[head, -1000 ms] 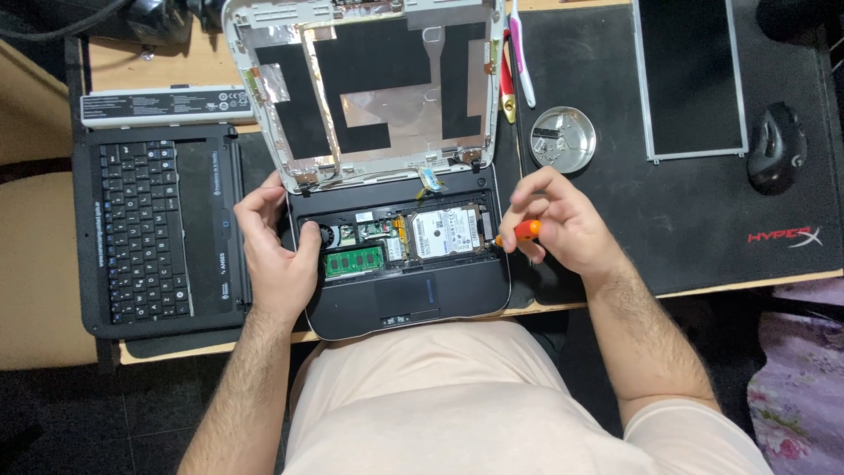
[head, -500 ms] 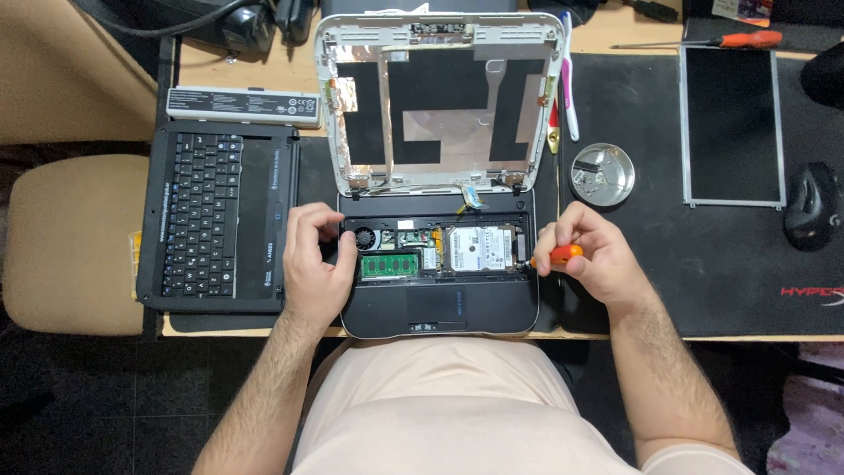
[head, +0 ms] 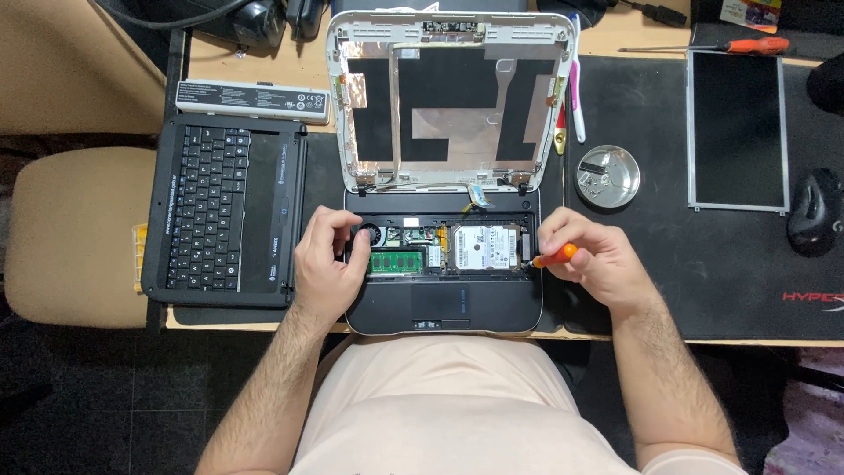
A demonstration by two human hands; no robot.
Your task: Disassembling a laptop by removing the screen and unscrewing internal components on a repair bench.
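Observation:
A small laptop lies open in front of me with its keyboard and screen panel taken off. Its base (head: 444,303) shows a green memory module (head: 397,261), a silver hard drive (head: 482,247) and a small round fan. The bare lid shell (head: 450,101) stands behind it. My left hand (head: 327,264) rests on the base's left edge, fingers curled by the fan. My right hand (head: 591,259) grips an orange-handled screwdriver (head: 555,256), its tip at the base's right edge beside the hard drive.
The removed black keyboard cover (head: 224,211) lies left of the laptop, a white battery (head: 253,98) behind it. On the black mat (head: 703,273): a round metal dish (head: 607,176) with screws, a loose screen panel (head: 737,130), a second orange screwdriver (head: 734,46), a mouse (head: 813,211).
The view has shifted, so the laptop now sits nearer the middle. My right hand with the screwdriver has stayed at the base's right edge; my left hand keeps its place on the left side.

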